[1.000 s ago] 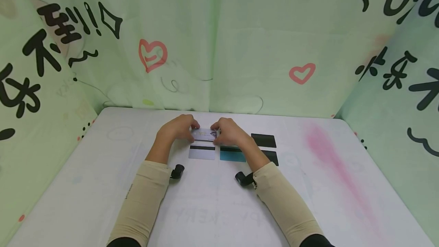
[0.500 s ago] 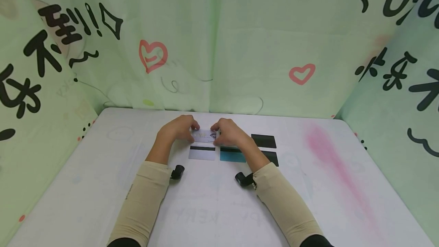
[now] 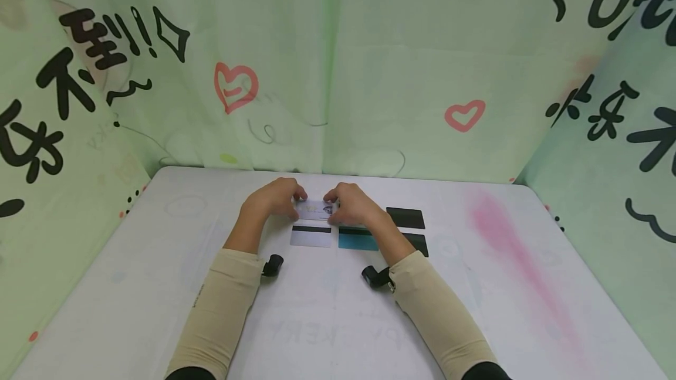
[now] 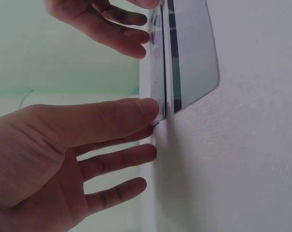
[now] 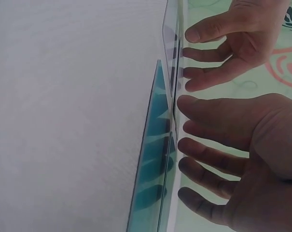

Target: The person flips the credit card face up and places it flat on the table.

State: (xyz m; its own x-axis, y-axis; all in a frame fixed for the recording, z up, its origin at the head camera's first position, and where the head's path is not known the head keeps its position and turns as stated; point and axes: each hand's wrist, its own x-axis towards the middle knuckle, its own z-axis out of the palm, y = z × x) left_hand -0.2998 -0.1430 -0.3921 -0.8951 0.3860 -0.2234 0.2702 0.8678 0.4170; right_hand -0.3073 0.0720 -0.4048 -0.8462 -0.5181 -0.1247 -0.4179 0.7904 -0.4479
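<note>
A pale card with a small picture at its right end (image 3: 314, 210) lies flat on the white table in the head view. My left hand (image 3: 274, 196) pinches its left end; in the left wrist view, the left thumb (image 4: 143, 110) is on the card's corner. My right hand (image 3: 355, 204) pinches the other end with thumb and forefinger. Just in front lies a lavender card with a black stripe (image 3: 310, 238). Beside it is a teal card (image 3: 358, 241), partly under the right wrist in the head view.
Two black cards (image 3: 405, 217) lie to the right, the nearer one partly hidden by the right forearm. A white table (image 3: 158, 286) carries everything. Green printed curtains (image 3: 391, 75) hang behind the table and at both sides.
The dark line along the pale card's front edge, seen a second ago, is gone; the card has come down slightly onto the table. Both hands stay almost where they were.
</note>
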